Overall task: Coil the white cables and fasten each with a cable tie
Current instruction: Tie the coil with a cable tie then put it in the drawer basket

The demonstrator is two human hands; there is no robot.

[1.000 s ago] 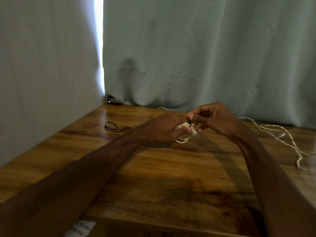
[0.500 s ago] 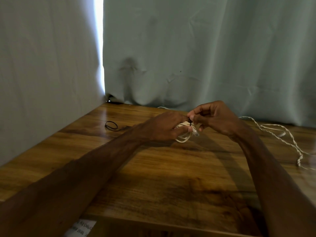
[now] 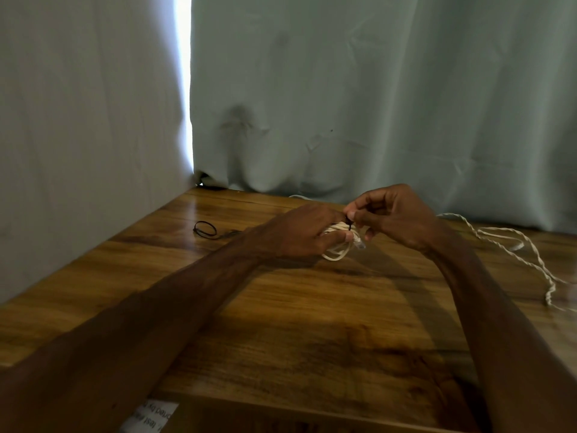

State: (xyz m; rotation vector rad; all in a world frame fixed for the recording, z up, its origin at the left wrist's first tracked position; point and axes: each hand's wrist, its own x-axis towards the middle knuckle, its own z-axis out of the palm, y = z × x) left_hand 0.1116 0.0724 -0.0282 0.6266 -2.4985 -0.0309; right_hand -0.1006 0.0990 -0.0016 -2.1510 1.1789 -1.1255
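Left hand point(image 3: 299, 232) grips the coiled white cable point(image 3: 335, 252) just above the wooden table point(image 3: 281, 307); right hand point(image 3: 393, 217) pinches its black cable tie point(image 3: 349, 225). Positions barely changed since earlier: fastening seemingly unfinished.

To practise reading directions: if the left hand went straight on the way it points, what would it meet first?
Probably the right hand, just ahead of the left hand; depth is unclear.
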